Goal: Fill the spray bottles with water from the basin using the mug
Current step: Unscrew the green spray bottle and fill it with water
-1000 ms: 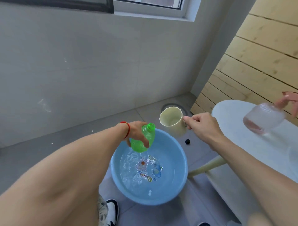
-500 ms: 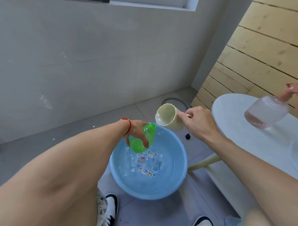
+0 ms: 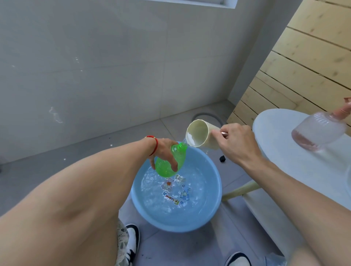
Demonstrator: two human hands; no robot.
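Left hand (image 3: 164,151) gripping, fingers curled; right hand (image 3: 238,144) pinching, wrist tipped.

A home washroom or utility corner: grey tiled walls (image 3: 114,66) and floor (image 3: 57,151) beyond the hands, a drain hose (image 3: 207,115) past the right hand, wooden planking (image 3: 303,66) and a small white table (image 3: 284,151) to its right.

Soft even daylight, probably from window (image 3: 190,1) above me. Faint shadows on floor (image 3: 57,167). Wide-angle bending at edges. Pink bottle (image 3: 319,131) blurred.
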